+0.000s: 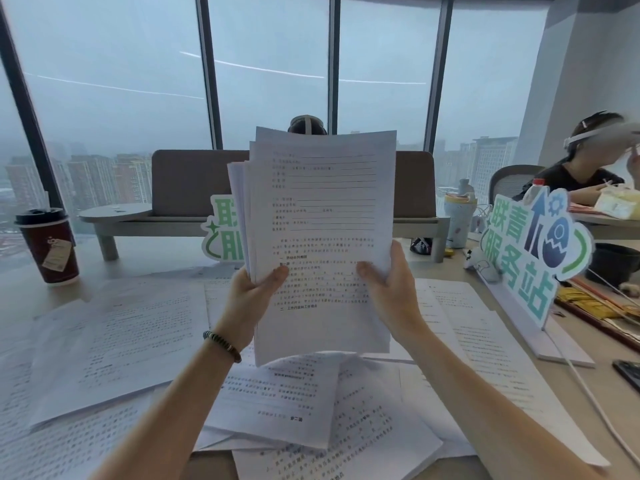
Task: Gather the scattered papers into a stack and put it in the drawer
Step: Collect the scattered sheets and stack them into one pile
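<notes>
Lying scattered on the desk [20, 292] by tall windows [270, 64]: papers [114, 337].

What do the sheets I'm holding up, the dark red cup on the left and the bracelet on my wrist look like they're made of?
Held sheets: thin matte white office paper; the edges bow and the sheets fan out.
Cup: likely paper, matte dark red, with a black, probably plastic lid and a tag on its side.
Bracelet: dark beads, possibly wood or stone; too small to tell.

printed paper stack [318, 216] upright, loose sheets [117, 341] scattered
</notes>
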`<state>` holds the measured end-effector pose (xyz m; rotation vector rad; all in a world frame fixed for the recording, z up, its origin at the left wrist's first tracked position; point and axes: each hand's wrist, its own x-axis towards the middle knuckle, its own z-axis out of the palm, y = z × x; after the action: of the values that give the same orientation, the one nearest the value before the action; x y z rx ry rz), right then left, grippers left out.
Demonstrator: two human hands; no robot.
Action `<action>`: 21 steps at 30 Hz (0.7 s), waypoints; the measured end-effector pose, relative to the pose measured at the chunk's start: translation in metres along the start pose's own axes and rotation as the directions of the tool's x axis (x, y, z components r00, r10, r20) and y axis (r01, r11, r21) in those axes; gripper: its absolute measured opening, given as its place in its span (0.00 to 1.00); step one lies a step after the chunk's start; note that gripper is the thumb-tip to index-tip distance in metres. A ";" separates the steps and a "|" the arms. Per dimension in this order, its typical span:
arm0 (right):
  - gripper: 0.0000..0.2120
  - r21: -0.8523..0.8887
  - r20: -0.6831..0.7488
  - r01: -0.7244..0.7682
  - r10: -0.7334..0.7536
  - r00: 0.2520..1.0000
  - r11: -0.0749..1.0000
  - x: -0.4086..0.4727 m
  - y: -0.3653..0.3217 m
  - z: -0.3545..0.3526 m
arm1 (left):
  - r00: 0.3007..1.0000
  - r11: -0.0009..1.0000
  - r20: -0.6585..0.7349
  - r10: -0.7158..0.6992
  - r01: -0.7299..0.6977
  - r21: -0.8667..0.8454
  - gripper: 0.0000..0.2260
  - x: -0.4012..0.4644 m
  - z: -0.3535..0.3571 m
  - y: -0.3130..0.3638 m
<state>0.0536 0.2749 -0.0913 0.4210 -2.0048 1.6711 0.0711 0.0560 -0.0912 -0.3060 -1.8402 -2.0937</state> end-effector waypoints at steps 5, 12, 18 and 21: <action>0.32 -0.013 0.005 0.088 -0.088 0.996 0.996 0.005 -0.010 -0.006 | 0.998 0.997 0.016 -0.058 0.059 -0.043 0.06 -0.005 0.000 0.002; 0.42 -0.042 0.018 0.281 -0.281 0.960 0.959 0.038 -0.061 -0.020 | 0.995 0.997 0.051 -0.083 0.083 -0.007 0.05 -0.010 -0.002 0.004; 0.35 -0.301 0.079 0.452 -0.450 0.889 0.840 0.057 -0.094 -0.024 | 0.991 0.996 0.101 -0.086 0.089 -0.027 0.07 -0.011 -0.002 0.005; 0.24 -0.440 0.058 0.406 -0.426 0.903 0.801 0.063 -0.094 -0.024 | 0.986 0.994 0.135 -0.098 0.105 -0.041 0.12 -0.012 -0.004 0.006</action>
<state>0.0544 0.2838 0.0239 0.5972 -1.9984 0.9127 0.0846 0.0522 -0.0907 -0.3797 -1.9200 -2.2380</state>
